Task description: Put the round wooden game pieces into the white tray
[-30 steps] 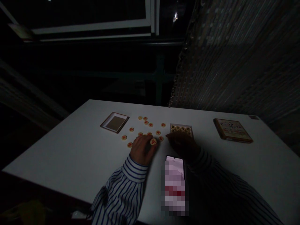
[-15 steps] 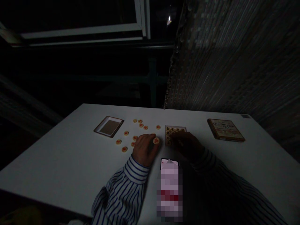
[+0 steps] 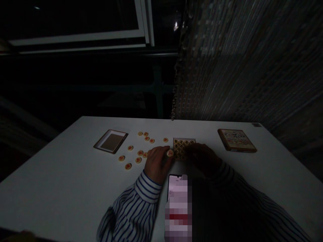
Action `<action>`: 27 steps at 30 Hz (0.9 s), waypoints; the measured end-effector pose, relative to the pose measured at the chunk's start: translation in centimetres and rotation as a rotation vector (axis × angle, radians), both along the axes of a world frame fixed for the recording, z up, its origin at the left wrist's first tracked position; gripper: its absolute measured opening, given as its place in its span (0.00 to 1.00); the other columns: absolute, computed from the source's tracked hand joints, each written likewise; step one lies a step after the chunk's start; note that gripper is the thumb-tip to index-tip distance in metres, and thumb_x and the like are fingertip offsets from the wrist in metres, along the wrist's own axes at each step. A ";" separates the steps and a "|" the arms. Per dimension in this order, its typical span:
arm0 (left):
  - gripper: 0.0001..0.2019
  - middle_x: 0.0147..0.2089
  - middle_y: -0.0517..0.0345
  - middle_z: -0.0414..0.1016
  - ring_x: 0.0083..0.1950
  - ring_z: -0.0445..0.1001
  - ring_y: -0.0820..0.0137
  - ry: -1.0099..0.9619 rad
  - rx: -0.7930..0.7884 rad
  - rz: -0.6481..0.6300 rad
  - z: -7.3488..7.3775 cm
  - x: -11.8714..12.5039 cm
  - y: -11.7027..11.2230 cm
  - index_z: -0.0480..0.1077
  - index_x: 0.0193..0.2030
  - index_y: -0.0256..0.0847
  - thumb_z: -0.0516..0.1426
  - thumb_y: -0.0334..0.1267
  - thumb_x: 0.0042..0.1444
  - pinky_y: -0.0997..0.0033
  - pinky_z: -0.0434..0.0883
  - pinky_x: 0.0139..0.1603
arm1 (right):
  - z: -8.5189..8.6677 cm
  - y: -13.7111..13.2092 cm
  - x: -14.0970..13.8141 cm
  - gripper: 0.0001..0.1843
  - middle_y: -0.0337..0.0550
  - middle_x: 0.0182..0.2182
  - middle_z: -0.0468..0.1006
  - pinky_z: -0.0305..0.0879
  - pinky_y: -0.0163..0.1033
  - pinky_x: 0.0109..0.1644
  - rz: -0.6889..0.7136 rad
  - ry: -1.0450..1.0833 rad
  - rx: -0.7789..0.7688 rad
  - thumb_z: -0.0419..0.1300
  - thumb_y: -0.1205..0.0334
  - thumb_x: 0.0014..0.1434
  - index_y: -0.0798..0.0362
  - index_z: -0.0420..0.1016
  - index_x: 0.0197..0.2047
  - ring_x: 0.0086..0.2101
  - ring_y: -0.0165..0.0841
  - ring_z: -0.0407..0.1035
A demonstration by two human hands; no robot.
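Note:
My left hand (image 3: 158,163) pinches a round Chinese chess piece (image 3: 170,153) with a red character between thumb and fingers. The piece is held right by the left edge of a small box (image 3: 184,138), which carries rows of chess pieces with dark characters (image 3: 177,147). Over the box's right side lies my right hand (image 3: 203,158), in deep shadow, its fingertips too dark to make out. Several loose pieces with red characters (image 3: 130,148) are scattered on the white table (image 3: 75,181) to the left of my left hand.
An open box lid or tray (image 3: 111,141) lies at the left. A flat printed box (image 3: 237,140) is at the far right. Between my forearms rests a phone (image 3: 174,181) with a lit screen. Behind the table hangs a bead curtain (image 3: 222,74).
My left hand has moved right with the chess piece, up to the box's left edge. My right hand stays over the box. The view has turned slightly right.

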State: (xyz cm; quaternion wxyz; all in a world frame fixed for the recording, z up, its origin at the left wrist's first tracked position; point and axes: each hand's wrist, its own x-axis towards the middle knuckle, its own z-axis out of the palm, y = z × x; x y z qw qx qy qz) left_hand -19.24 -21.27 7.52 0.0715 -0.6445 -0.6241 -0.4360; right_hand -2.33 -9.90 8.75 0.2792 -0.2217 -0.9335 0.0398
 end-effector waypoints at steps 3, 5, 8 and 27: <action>0.12 0.40 0.51 0.72 0.44 0.69 0.66 -0.015 -0.007 0.002 0.1 0.4 0.3 0.65 0.45 0.39 0.54 0.35 0.52 0.61 0.68 0.45 | 0.3 0.1 0.3 0.10 0.45 0.30 0.77 0.66 0.37 0.33 -0.019 -0.015 0.004 0.52 0.63 0.54 0.53 0.74 0.36 0.30 0.33 0.71; 0.12 0.40 0.51 0.72 0.43 0.69 0.66 -0.017 -0.014 -0.003 0.2 0.7 0.5 0.65 0.45 0.38 0.54 0.35 0.52 0.61 0.68 0.45 | 0.6 0.1 0.4 0.10 0.45 0.29 0.77 0.66 0.37 0.32 -0.022 -0.037 0.013 0.52 0.64 0.54 0.53 0.74 0.35 0.30 0.33 0.71; 0.12 0.40 0.51 0.72 0.43 0.69 0.66 -0.005 -0.020 -0.019 0.1 0.9 0.8 0.65 0.45 0.38 0.54 0.35 0.52 0.61 0.68 0.44 | 0.8 0.1 0.6 0.10 0.45 0.28 0.77 0.66 0.36 0.32 -0.040 -0.070 -0.007 0.51 0.65 0.54 0.53 0.74 0.34 0.29 0.32 0.71; 0.13 0.41 0.53 0.73 0.43 0.70 0.66 -0.030 -0.068 -0.031 -0.8 2.3 2.9 0.65 0.45 0.40 0.53 0.36 0.52 0.61 0.68 0.44 | 0.2 1.4 2.0 0.11 0.44 0.30 0.77 0.67 0.38 0.34 -0.045 0.048 -0.094 0.52 0.65 0.53 0.53 0.73 0.37 0.29 0.31 0.70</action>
